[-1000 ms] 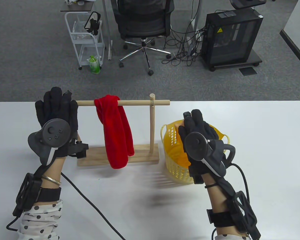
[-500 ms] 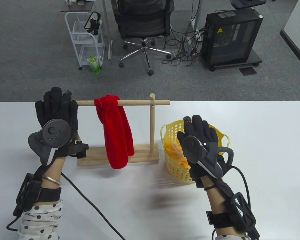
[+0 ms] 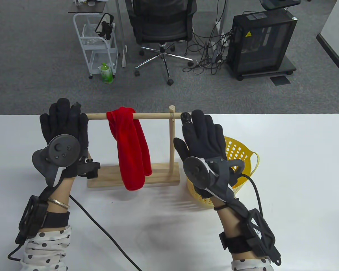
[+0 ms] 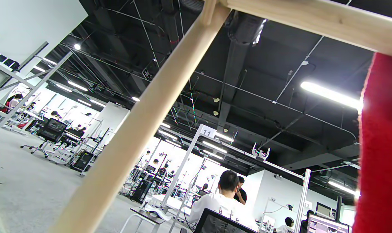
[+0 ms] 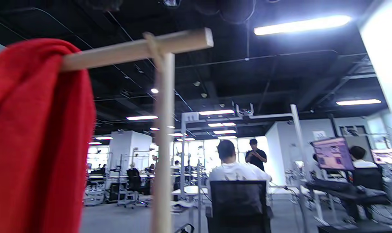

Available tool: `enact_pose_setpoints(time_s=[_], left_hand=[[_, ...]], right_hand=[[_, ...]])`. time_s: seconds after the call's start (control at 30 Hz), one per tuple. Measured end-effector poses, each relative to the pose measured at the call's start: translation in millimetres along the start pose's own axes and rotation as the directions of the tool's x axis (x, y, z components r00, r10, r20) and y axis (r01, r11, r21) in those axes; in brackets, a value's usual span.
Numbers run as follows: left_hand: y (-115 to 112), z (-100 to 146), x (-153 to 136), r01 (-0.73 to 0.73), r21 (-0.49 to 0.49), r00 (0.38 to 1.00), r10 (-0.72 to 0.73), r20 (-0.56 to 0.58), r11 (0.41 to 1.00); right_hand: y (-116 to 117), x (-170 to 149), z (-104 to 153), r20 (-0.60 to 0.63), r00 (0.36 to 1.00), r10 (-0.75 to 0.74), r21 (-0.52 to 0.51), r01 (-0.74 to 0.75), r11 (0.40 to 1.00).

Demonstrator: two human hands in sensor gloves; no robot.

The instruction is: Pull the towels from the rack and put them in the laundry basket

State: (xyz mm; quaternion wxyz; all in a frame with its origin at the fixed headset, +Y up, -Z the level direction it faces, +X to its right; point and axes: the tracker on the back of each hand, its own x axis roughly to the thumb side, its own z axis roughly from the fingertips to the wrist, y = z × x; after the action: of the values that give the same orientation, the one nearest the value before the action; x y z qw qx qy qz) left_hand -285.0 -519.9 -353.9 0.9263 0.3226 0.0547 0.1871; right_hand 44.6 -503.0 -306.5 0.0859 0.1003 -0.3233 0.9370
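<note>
1. The rack (image 3: 132, 175) is the landmark: a wooden base on the white table (image 3: 299, 169), one upright post, and a crossbar running along its top.
2. The red towel (image 3: 131, 149) hangs over that crossbar, left of the post, its lower end draping over the front edge of the base.
3. Left hand (image 3: 63, 132) sits at the crossbar's left tip, fingers straight and spread, gripping nothing; whether it touches the wood I cannot tell.
4. Right hand (image 3: 202, 138) hovers at the crossbar's right tip, grip spread wide and empty, well short of the towel.
5. The laundry basket (image 3: 243, 153), yellow, stands just right of the base, partly hidden under that right hand.
6. Risk, as I read it: the rack looks light, so a sideways tug on the towel could tip it or drag it.
7. The basket sits close by, so a swinging wrist could knock it away.
</note>
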Motion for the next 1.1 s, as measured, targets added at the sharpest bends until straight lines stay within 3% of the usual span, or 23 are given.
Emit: enact_pose_setpoints(time_s=[0.23,0.57,0.77,0.93,1.1], left_hand=[[-1,0,0,-0.012,0.002,1.000,0.012,0.003,1.000],[-1,0,-1,-0.027,0.003,1.000,0.027,0.004,1.000],[-1,1,-1,-0.023,0.005,1.000,0.023,0.006,1.000],[-2,1,-1,-0.020,0.010,1.000,0.020,0.005,1.000],[-3,1,-1,-0.016,0.005,1.000,0.016,-0.001,1.000]], right_hand=[[6,56,-25,0.054,0.997,-0.062,0.014,0.061,0.998],[37,108,-45,0.036,0.987,-0.157,0.058,0.154,0.986],[53,120,-50,0.008,0.986,-0.166,0.080,0.165,0.983],[60,121,-49,0.021,0.996,-0.081,0.043,0.080,0.996],[61,122,-50,-0.002,0.996,-0.089,0.013,0.089,0.996]])
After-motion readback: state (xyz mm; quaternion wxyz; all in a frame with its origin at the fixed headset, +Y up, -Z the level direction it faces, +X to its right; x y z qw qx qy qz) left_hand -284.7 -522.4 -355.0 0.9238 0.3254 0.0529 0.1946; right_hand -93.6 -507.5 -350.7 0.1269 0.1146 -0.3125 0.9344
